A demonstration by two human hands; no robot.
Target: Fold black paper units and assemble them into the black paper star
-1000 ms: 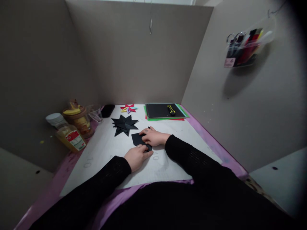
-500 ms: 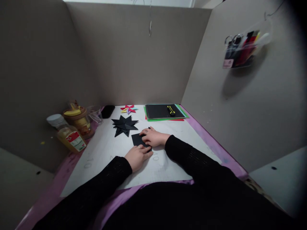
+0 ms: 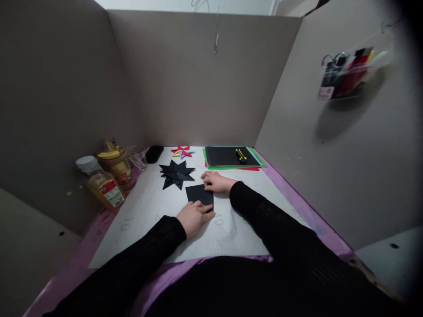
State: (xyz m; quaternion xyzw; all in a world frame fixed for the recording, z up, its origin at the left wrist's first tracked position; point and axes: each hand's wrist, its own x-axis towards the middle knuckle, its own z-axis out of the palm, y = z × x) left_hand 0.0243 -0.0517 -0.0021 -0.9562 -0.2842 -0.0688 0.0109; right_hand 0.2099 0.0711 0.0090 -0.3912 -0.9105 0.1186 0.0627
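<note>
A square of black paper [image 3: 197,193] lies flat on a white sheet in front of me. My left hand [image 3: 194,218] rests on its lower edge, fingers stretched out towards the lower right corner. At the upper right corner, my right hand [image 3: 216,181] has its fingers curled and pinching the paper's edge. Just beyond the square lies a black folded paper star [image 3: 177,173] with several points. Behind that is a smaller multicoloured paper star [image 3: 182,152].
Coloured sheets with black on top [image 3: 221,157] lie at the back right, a yellow-black cutter [image 3: 241,155] on them. At left stand a glue bottle [image 3: 105,187], a brown pot [image 3: 118,165] and a clear cup [image 3: 137,157], near a phone [image 3: 154,154]. Grey panels surround the table.
My right hand has moved from over the paper to its upper right corner, uncovering more of the square. My left hand stays at the lower edge. The whole view has shifted slightly.
</note>
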